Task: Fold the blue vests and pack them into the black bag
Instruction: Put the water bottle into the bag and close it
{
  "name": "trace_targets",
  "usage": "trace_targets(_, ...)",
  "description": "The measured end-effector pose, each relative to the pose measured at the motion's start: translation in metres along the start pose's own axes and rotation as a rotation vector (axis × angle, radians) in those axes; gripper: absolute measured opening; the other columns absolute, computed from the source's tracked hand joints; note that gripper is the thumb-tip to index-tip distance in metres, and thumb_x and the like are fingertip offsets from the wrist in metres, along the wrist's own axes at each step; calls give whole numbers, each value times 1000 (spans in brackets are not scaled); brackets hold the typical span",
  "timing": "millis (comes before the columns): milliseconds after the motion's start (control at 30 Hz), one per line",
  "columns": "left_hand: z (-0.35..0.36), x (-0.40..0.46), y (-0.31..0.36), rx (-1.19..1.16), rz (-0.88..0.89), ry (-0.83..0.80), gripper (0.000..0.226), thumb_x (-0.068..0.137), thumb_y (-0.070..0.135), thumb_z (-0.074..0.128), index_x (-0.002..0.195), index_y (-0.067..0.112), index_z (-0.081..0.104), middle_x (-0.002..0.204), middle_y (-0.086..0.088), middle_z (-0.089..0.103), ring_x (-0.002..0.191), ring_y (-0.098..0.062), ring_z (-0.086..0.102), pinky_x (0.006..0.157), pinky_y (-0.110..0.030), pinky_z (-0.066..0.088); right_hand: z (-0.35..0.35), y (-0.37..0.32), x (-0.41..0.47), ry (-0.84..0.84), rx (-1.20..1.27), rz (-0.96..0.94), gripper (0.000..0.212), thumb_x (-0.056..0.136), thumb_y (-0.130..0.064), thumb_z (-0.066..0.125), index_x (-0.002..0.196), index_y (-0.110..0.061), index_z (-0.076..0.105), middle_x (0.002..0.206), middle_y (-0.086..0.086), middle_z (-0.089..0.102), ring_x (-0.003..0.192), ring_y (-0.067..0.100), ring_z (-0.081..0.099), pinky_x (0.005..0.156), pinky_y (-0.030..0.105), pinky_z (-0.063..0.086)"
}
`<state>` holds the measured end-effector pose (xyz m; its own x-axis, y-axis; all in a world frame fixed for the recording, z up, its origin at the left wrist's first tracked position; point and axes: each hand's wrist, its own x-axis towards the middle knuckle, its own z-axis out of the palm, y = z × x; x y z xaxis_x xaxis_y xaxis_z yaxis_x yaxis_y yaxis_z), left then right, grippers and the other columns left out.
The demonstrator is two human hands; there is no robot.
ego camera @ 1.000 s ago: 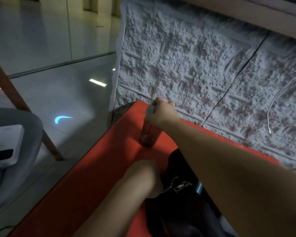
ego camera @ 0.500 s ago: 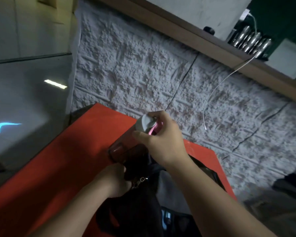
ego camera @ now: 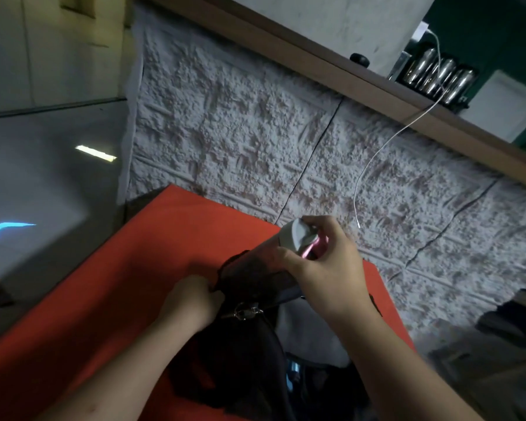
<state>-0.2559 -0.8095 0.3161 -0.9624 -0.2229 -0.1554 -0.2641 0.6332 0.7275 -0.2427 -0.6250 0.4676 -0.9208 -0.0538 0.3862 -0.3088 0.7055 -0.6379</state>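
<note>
The black bag (ego camera: 243, 354) lies on the red table (ego camera: 110, 293), its mouth towards me. My right hand (ego camera: 325, 268) grips a dark water bottle (ego camera: 274, 259) by its white cap with a pink strap. The bottle is tilted and its lower part sits inside a side pocket of the bag. My left hand (ego camera: 192, 302) pinches the edge of that pocket just left of the bottle. A pale cloth (ego camera: 304, 326) shows inside the bag's main opening, and a small blue bit (ego camera: 292, 370) lies below it. No blue vest is plainly visible.
A rough white wall (ego camera: 255, 132) stands right behind the table. A white cable (ego camera: 377, 159) hangs from a wooden shelf (ego camera: 377, 86) that carries several metal cylinders (ego camera: 438, 77). Glossy floor (ego camera: 43, 177) lies left of the table.
The bottle went from upright on the table to tilted over the bag, then down into the side pocket. My left hand kept hold of the bag and pocket edge.
</note>
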Motion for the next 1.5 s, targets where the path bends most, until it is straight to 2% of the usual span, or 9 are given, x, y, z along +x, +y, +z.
trace_targets(133, -9, 6, -11, -44, -27, 4, 31, 78, 36, 55, 72, 7, 64, 77, -14, 68, 84, -34, 69, 57, -33, 39, 13, 3, -4, -58, 8, 20, 55, 57, -54, 79, 106, -44, 57, 107, -1, 64, 88, 10, 66, 83, 37, 57)
trace_targets(333, -17, 9, -15, -73, 13, 43, 21, 86, 24, 59, 75, 7, 63, 77, -12, 66, 88, -38, 65, 64, -34, 38, 35, -1, -13, -126, -40, -3, 55, 69, -37, 88, 114, -40, 56, 113, -11, 44, 93, -15, 48, 75, 1, 39)
trace_targets(633, -24, 1, -7, -61, 64, 77, 25, 93, 23, 53, 70, 14, 47, 88, -7, 62, 94, -34, 61, 68, -36, 39, 101, 10, -22, -333, -252, 19, 73, 77, -61, 76, 137, -42, 38, 129, 4, 35, 118, 33, 51, 102, 43, 47)
trace_targets(767, -26, 0, -12, -87, 81, 52, 25, 91, 32, 52, 76, 12, 58, 82, -4, 67, 85, -28, 66, 66, -37, 49, 81, 2, -18, -386, -95, 103, 103, 67, -84, 60, 154, -53, 15, 148, 2, 37, 134, 21, 45, 110, 42, 42)
trace_targets(867, -29, 0, -11, -97, 92, 96, 17, 94, 26, 50, 86, 14, 57, 94, -10, 68, 97, -35, 63, 75, -39, 46, 46, 7, -25, -28, -153, 187, 47, 85, -66, 59, 109, -27, 66, 92, -9, 67, 90, 16, 63, 78, 30, 48)
trace_targets(967, -30, -8, 1, -285, 134, 166, 28, 104, 32, 39, 96, 12, 56, 100, -8, 66, 102, -34, 58, 82, -38, 41, 31, 28, -40, -196, -440, 360, 45, 93, -46, 60, 70, -8, 65, 52, 1, 53, 71, 30, 62, 60, 32, 36)
trace_targets(1133, -26, -28, 14, -446, 279, 50, 59, 74, 82, 42, 100, 35, 65, 94, 22, 71, 91, 5, 63, 82, -23, 49, 61, 51, -48, -444, -291, 395, 48, 93, -41, 64, 55, -15, 49, 44, -7, 49, 54, 15, 47, 53, 30, 37)
trace_targets(1267, -22, -27, 16, -479, 264, 48, 58, 68, 81, 53, 105, 38, 66, 98, 26, 71, 93, 9, 63, 85, -23, 50, 83, 54, -40, -436, -276, 391, 39, 93, -31, 65, 59, -16, 52, 59, -3, 56, 60, 16, 51, 54, 32, 40)
trace_targets(1500, -24, -23, 18, -587, 260, 106, 56, 61, 72, 69, 103, 35, 67, 97, 24, 72, 90, 8, 65, 82, -25, 51, 60, 39, -30, -260, 346, 583, 29, 86, -16, 76, 65, -3, 62, 61, 13, 55, 59, 20, 51, 58, 31, 36)
